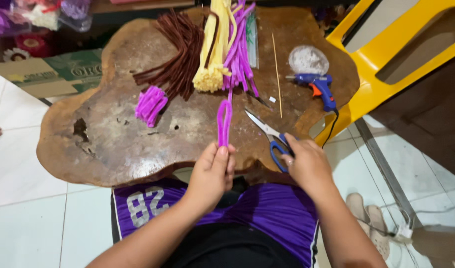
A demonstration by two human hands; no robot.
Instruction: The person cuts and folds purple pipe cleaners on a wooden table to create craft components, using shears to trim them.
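**Purple loop in one hand, scissors under the other**

My left hand (pixel 213 171) is closed around the bottom ends of a purple pipe cleaner (pixel 224 121) folded into a tall narrow loop, which stands up and away from my fingers over the surface (pixel 113 154). My right hand (pixel 306 164) is curled down on the blue handles of the scissors (pixel 269 136), fingers around them; the blades lie on the wood, pointing away to the upper left, just beside the loop.

Beyond the left hand, further out, a short bundle of purple pieces (pixel 150 104) lies on its own. Past that, side by side, fan three bunches: brown pipe cleaners (pixel 180 54), yellow pipe cleaners (pixel 215 54) and long purple pipe cleaners (pixel 240 49). Out beyond my right hand there is a thin wooden stick (pixel 277 74), then a blue glue gun (pixel 319 87) with its black cord dropping off the edge, and a clear plastic bag (pixel 308 59) just behind it. A yellow chair (pixel 401 44) stands to the far right.
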